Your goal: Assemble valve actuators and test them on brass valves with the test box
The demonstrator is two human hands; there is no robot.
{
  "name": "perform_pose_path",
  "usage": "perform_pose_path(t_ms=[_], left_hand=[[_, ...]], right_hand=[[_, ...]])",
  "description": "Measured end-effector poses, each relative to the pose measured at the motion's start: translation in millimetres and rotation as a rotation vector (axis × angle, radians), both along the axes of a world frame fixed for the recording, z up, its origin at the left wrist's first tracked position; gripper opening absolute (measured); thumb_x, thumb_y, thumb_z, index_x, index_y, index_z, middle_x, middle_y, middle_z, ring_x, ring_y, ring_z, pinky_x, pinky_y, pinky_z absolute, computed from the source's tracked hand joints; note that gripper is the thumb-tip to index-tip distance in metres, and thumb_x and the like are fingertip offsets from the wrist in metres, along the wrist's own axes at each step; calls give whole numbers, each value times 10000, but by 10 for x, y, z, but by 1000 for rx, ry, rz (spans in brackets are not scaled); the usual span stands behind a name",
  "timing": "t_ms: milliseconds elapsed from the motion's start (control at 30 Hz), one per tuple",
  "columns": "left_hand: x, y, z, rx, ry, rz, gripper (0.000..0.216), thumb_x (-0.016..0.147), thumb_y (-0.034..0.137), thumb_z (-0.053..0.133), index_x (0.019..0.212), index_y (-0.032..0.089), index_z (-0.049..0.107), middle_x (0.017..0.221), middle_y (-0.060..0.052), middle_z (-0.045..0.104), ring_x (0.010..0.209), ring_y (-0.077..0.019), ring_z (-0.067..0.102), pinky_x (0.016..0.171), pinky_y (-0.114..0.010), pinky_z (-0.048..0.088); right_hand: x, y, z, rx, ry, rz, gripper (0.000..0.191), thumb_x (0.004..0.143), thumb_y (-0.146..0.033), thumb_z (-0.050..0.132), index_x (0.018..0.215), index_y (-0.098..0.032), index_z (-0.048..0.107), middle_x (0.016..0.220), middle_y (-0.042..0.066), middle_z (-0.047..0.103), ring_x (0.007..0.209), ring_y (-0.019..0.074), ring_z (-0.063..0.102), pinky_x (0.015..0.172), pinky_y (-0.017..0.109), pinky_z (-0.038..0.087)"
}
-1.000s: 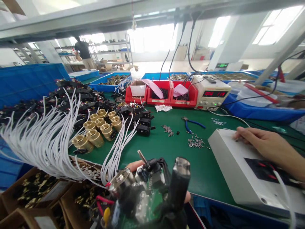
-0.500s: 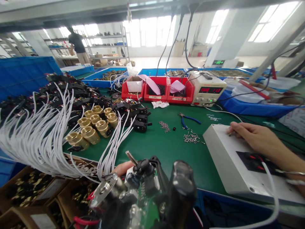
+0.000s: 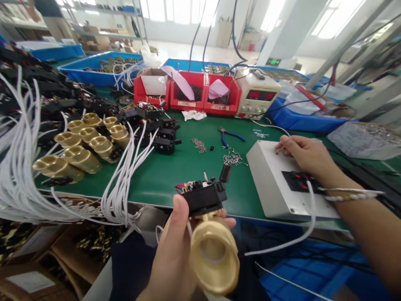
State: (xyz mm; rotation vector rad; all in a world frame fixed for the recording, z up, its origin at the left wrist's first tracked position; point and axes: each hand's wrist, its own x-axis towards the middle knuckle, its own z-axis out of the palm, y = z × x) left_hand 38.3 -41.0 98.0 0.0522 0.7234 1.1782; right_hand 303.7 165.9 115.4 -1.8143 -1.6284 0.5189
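Note:
My left hand (image 3: 172, 246) is closed round a brass ball valve (image 3: 214, 259) with a black actuator (image 3: 205, 198) on top. The valve's round threaded opening faces me, and the actuator's cover is off, with wires and small parts showing. My right hand (image 3: 308, 156) rests on a grey control box (image 3: 269, 179), thumb and finger pinching a small metal toggle switch (image 3: 277, 151) on its top. Beside it, a white cable (image 3: 311, 213) comes out of a black socket panel (image 3: 294, 180). A thin pointed metal piece (image 3: 354, 191) lies along my right wrist, by a beaded bracelet.
Several brass valves (image 3: 83, 159) stand at left among white cables (image 3: 19, 167) and black actuators. Blue-handled pliers (image 3: 233, 134) and screws (image 3: 232, 158) lie mid-table. Red bins (image 3: 188, 104) and a power supply (image 3: 258, 94) stand behind. A person (image 3: 54, 19) is at the far left.
The valve unit has turned and moved down, so its brass body now faces me instead of its circuit board. My view has tilted down and turned. My right hand stays on the box's switch.

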Motion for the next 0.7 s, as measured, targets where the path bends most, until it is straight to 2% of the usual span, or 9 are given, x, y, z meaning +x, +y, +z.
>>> perform_pose_path(t_ms=[133,200,267,367,467,533,700], left_hand=[[147,189,-43,-129,35,22,449,927,542,667,934,104,766,796,-78,773,765,-196,774,817,-312,662],[184,232,-94,-152,52,6,410,967,490,631,929,100,752,780,-81,766,747,-193,770,806,-334,668],[213,253,-153,-158,38,-6,398,989,458,605,888,96,737,761,-87,759,717,-188,765,759,-323,672],[248,270,-237,-154,36,13,375,984,453,619,899,103,724,752,-80,752,698,-179,758,698,-285,665],[267,286,-292,-144,72,25,366,949,478,668,927,116,712,769,-70,750,707,-180,754,691,-291,665],[271,293,-306,-141,91,17,369,953,476,661,911,113,710,764,-73,748,691,-182,748,692,-305,670],[272,278,-301,-122,97,18,373,982,457,617,902,107,719,757,-87,748,681,-180,743,703,-314,674]], right_hand=[[46,19,-66,6,65,51,576,1010,-589,576,678,-127,664,713,68,638,641,125,495,654,249,387],[55,24,-79,5,88,63,590,1062,-508,520,624,-126,629,778,85,676,659,118,511,677,242,402],[56,21,-80,8,90,68,577,1084,-398,498,586,-130,610,740,73,665,651,115,507,681,239,396],[56,11,-81,15,72,79,436,1045,-278,570,641,-137,660,664,33,621,632,114,503,670,232,391],[68,16,-104,36,64,96,170,944,-211,679,788,-151,705,728,13,658,629,111,529,660,225,417],[81,27,-126,44,64,120,62,890,-193,709,838,-159,708,754,10,672,630,111,542,658,226,433],[98,35,-151,48,74,142,39,840,-193,724,841,-157,711,750,9,669,623,107,539,657,231,445]])
